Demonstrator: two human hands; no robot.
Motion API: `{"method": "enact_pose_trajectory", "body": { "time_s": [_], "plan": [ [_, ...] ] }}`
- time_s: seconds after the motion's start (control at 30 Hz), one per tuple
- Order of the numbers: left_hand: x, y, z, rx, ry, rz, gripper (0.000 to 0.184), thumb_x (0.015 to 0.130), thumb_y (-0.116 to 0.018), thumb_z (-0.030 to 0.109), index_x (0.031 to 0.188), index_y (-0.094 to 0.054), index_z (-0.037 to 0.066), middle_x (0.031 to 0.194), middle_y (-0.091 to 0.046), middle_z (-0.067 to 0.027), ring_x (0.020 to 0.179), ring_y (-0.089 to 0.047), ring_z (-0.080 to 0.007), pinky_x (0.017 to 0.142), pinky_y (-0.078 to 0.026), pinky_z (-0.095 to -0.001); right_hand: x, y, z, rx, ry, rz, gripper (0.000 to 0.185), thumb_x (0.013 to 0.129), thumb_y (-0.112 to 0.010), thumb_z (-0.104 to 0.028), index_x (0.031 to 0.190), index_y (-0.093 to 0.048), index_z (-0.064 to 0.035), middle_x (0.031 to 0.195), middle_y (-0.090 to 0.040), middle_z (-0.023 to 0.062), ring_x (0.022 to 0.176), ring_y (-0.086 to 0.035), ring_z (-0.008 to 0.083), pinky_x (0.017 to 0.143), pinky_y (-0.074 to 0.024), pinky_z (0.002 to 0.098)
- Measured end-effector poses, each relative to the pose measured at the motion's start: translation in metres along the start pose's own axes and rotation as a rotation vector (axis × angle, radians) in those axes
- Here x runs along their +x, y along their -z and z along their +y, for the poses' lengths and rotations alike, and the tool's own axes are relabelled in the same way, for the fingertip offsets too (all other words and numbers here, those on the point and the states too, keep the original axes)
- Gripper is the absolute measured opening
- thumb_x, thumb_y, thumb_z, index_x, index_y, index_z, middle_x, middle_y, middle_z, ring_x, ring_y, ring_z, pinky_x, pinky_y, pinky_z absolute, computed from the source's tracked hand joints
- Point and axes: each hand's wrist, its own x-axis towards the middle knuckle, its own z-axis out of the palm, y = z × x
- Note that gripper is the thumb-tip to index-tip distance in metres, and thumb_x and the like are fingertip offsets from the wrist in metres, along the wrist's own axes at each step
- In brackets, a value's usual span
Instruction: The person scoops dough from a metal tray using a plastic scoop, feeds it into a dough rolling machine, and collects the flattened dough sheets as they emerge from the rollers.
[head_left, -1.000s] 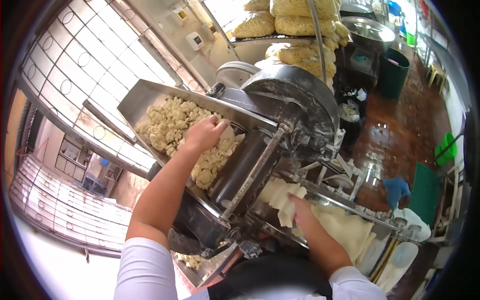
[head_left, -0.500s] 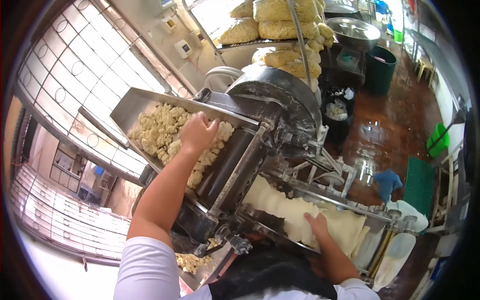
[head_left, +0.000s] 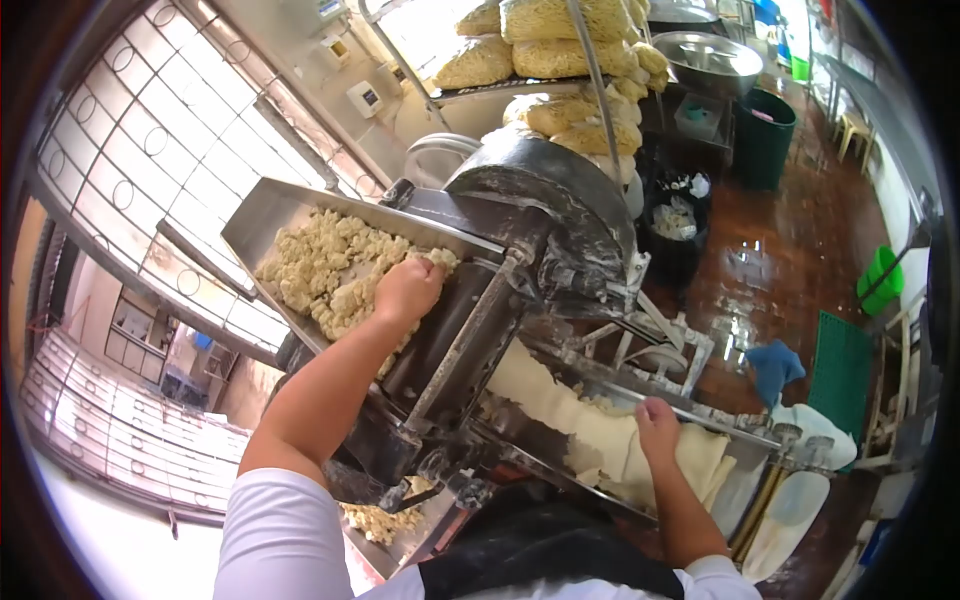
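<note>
Crumbly pale dough point(head_left: 325, 262) fills much of a metal hopper point(head_left: 262, 208) above a dark roller point(head_left: 440, 335). My left hand point(head_left: 410, 288) presses into the lumps at the roller's edge, its fingers curled in and partly hidden by dough. Below the roller, a pale dough sheet point(head_left: 540, 390) with ragged edges lies along the metal tray and is folded in layers at its right end. My right hand point(head_left: 657, 428) is closed at the far edge of this sheet, its fingertips partly out of sight.
A black machine guard point(head_left: 550, 190) rises beyond the hopper. Loose dough crumbs point(head_left: 385, 522) lie in a lower tray near my body. Bagged noodles point(head_left: 570, 60) are stacked on a rack behind. A dark green bin point(head_left: 765, 140) and a blue cloth point(head_left: 774, 370) are to the right.
My left hand has moved down and right, closer to the roller, pushing dough along. My right hand has shifted up and right across the sheet, and its fingers have closed.
</note>
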Motion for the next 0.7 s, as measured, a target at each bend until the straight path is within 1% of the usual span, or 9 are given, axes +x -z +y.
{"method": "enact_pose_trajectory", "body": {
  "time_s": [0.13,0.2,0.27,0.33,0.43,0.5,0.57,0.6,0.7],
  "plan": [
    [0.001,-0.008,0.000,0.010,-0.024,0.082,0.044,0.092,-0.043,0.043,0.087,-0.068,0.006,0.085,-0.065,-0.0215,0.085,-0.062,-0.0400,0.076,-0.048,-0.0485,0.014,-0.051,-0.051,0.185,0.007,-0.121,0.021,0.089,-0.060,-0.017,0.098,-0.064,0.0012,0.085,-0.065,0.0082,0.076,-0.060,0.0142,0.071,-0.0486,0.0293],
    [0.001,-0.009,0.000,0.019,-0.036,0.085,0.046,0.093,-0.042,0.044,0.088,-0.068,0.007,0.085,-0.065,-0.0214,0.086,-0.062,-0.0401,0.076,-0.048,-0.0487,0.020,-0.102,-0.048,0.471,0.040,-0.252,0.020,0.089,-0.061,-0.018,0.100,-0.064,-0.0008,0.080,-0.065,0.0070,0.068,-0.059,0.0119,0.064,-0.0467,0.0254],
    [0.004,-0.010,0.001,0.016,-0.023,0.074,0.046,0.093,-0.041,0.044,0.089,-0.068,0.007,0.086,-0.065,-0.0212,0.086,-0.062,-0.0401,0.076,-0.048,-0.0490,0.014,-0.127,-0.092,0.784,-0.125,-0.385,0.025,0.089,-0.061,-0.023,0.099,-0.062,-0.0005,0.078,-0.064,0.0058,0.067,-0.060,0.0136,0.063,-0.0471,0.0257],
    [0.008,-0.017,-0.005,-0.026,0.007,0.098,0.046,0.093,-0.040,0.045,0.091,-0.068,0.007,0.087,-0.065,-0.0212,0.087,-0.062,-0.0406,0.077,-0.047,-0.0490,0.017,-0.140,-0.135,0.758,-0.396,-0.583,0.037,0.092,-0.056,-0.035,0.110,-0.060,-0.0024,0.089,-0.063,0.0057,0.074,-0.061,0.0183,0.065,-0.0486,0.0341],
    [0.010,-0.021,-0.008,-0.127,0.085,0.113,0.045,0.090,-0.042,0.043,0.094,-0.068,0.007,0.096,-0.065,-0.0222,0.093,-0.061,-0.0411,0.082,-0.046,-0.0472,0.028,-0.181,-0.167,1.084,-0.753,-0.718,0.046,0.093,-0.049,-0.044,0.115,-0.059,-0.0056,0.100,-0.064,0.0077,0.082,-0.063,0.0221,0.072,-0.0509,0.0382],
    [0.010,-0.017,-0.016,-0.300,0.099,-0.018,0.049,0.088,-0.043,0.045,0.091,-0.068,0.003,0.097,-0.066,-0.0222,0.095,-0.062,-0.0393,0.081,-0.046,-0.0450,0.032,-0.208,-0.184,1.372,-0.783,-0.794,0.047,0.093,-0.049,-0.046,0.120,-0.057,-0.0082,0.109,-0.063,0.0088,0.089,-0.063,0.0242,0.078,-0.0511,0.0408],
    [0.011,-0.022,-0.023,-0.550,0.189,-0.052,0.051,0.086,-0.048,0.048,0.082,-0.068,0.001,0.088,-0.066,-0.0216,0.085,-0.063,-0.0371,0.076,-0.046,-0.0439,0.036,-0.235,-0.199,1.605,-0.805,-0.879,0.048,0.093,-0.048,-0.046,0.122,-0.056,-0.0096,0.113,-0.062,0.0093,0.093,-0.063,0.0253,0.081,-0.0511,0.0421],
    [0.010,-0.019,-0.026,-0.759,0.187,-0.089,0.048,0.088,-0.056,0.047,0.065,-0.057,0.005,0.061,-0.054,-0.0063,0.060,-0.050,-0.0161,0.060,-0.041,-0.0314,0.039,-0.246,-0.206,1.650,-0.784,-0.919,0.048,0.093,-0.048,-0.046,0.122,-0.055,-0.0097,0.113,-0.062,0.0093,0.094,-0.063,0.0253,0.081,-0.0511,0.0421],
    [0.043,0.026,-0.071,-0.529,0.055,0.319,0.050,0.089,-0.056,0.049,0.071,-0.059,0.003,0.061,-0.055,-0.0068,0.058,-0.050,-0.0175,0.060,-0.041,-0.0312,0.042,-0.268,-0.217,1.643,-0.715,-0.981,0.047,0.093,-0.048,-0.046,0.123,-0.055,-0.0099,0.114,-0.062,0.0093,0.095,-0.063,0.0253,0.081,-0.0510,0.0423]
  ]
}}
